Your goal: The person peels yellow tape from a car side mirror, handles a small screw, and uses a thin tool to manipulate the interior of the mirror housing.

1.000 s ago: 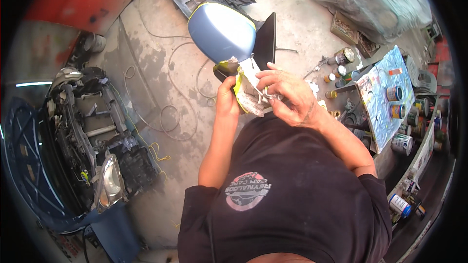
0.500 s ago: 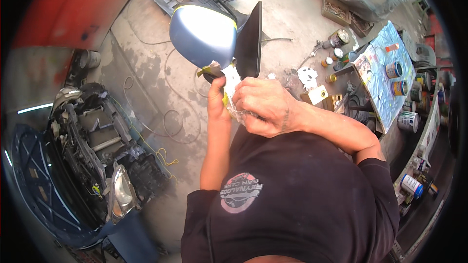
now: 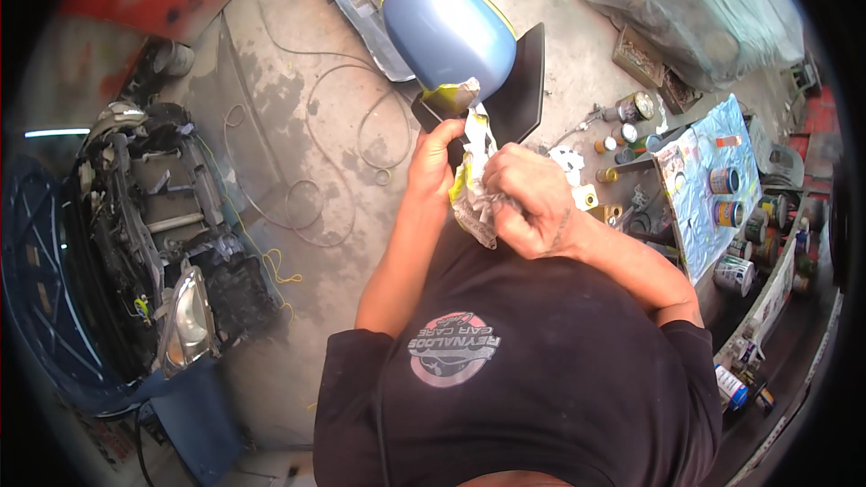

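Note:
A car side mirror point(image 3: 449, 32) with a glossy blue-silver shell is held up in front of me, yellow masking tape along its far edge. Its black flat part point(image 3: 527, 81) stands out on the right. My left hand point(image 3: 431, 162) is closed round the mirror's near end, thumb on top; the fingers beneath are hidden. From that end hangs a crumpled strip of masking paper point(image 3: 469, 194) with yellow tape on it. My right hand point(image 3: 530, 198) pinches this strip. A further taped scrap point(image 3: 451, 96) still clings to the shell's lower edge.
At left lies a car front section with a headlight point(image 3: 188, 320). Hoses point(image 3: 311, 117) loop over the concrete floor. On the right, a foil-covered table point(image 3: 699, 180) bears paint cans, and more cans stand around it. A plastic-draped bulk point(image 3: 695, 18) fills the far right.
The mirror has shifted right and tilted, showing more of its shell. The paper strip hangs longer and looser from it, still pinched in my right hand. The whole view has shifted slightly.

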`<state>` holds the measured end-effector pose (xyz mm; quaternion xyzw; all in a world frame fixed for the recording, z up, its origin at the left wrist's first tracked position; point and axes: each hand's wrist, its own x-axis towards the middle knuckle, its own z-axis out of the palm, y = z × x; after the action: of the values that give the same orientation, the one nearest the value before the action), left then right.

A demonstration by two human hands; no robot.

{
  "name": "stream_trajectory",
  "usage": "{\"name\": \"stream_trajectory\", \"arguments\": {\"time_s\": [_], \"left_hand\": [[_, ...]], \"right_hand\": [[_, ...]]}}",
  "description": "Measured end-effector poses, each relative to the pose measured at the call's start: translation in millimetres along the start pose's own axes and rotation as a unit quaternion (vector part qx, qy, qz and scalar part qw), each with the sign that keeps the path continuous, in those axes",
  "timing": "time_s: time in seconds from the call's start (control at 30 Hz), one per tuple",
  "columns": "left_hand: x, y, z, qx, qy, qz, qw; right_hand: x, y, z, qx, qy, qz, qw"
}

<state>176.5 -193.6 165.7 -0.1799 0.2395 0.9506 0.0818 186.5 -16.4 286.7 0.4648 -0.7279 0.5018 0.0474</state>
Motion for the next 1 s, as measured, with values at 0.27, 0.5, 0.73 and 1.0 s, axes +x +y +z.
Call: {"name": "stream_trajectory", "arguments": {"time_s": [0.27, 0.5, 0.73, 1.0], "left_hand": [[-3, 4, 40, 0.099, 0.031, 0.096, 0.99], [5, 1, 31, 0.097, 0.045, 0.148, 0.983], [11, 2, 36, 0.151, 0.053, 0.258, 0.953], [2, 0, 43, 0.385, 0.163, 0.331, 0.846]], "right_hand": [[10, -8, 4, 0.01, 0.004, -0.008, 1.0], [18, -20, -10, -0.007, 0.07, 0.034, 0.997], [37, -16, -53, -0.079, 0.153, 0.297, 0.939], [68, -35, -76, -0.149, 0.175, 0.227, 0.946]]}}
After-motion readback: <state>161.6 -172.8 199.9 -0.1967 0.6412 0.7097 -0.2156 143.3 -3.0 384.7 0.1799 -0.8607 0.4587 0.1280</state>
